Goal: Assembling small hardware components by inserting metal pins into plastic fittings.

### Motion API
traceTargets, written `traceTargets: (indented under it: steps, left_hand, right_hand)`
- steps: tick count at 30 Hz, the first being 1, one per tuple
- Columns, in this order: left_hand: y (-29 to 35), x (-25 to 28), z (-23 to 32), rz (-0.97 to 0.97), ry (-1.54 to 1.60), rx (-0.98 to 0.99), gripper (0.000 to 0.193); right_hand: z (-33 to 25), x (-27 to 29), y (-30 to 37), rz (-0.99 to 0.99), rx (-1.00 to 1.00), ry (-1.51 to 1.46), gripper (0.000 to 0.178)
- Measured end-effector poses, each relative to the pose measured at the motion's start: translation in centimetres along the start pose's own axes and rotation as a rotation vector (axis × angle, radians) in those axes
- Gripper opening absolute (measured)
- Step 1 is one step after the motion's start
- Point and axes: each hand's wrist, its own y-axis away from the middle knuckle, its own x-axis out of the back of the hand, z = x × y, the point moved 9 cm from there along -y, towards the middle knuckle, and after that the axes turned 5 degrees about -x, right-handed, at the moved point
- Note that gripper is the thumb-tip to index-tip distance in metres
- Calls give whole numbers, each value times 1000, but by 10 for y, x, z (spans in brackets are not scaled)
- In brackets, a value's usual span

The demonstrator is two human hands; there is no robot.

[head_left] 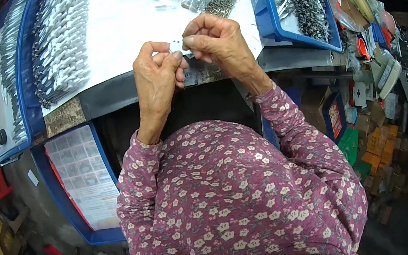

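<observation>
White small flat piece with dark dots (176, 47): held up between both hands, over the bench's near edge.
Left hand (157, 75): narrow pinch, thumb and fingers on the piece.
Right hand (222, 44): thumb and finger nearly together at its right side; can't tell if gripping it or a tiny part.
Clear plastic bag of brass-coloured bits (219, 8): just beyond right hand, on white sheet (113, 36).
Handling: brace left pinch at edges, dots uncovered; small right-fingertip moves; stay over dark-edged bench (111, 96), since anything dropped could be lost.
</observation>
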Motion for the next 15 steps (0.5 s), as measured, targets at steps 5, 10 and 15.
traceTargets:
  steps: [5,10,15]
  left_hand:
    - [0,3,-3,34,-15,-16,13]
    - [1,2,2,59,-65,-49,10]
    - [1,1,2,83,-136,-84,9]
  right_hand:
    - [5,-6,-1,0,5,-26,14]
    - [7,-4,0,29,-23,-34,14]
    - [9,0,2,80,-18,-12,14]
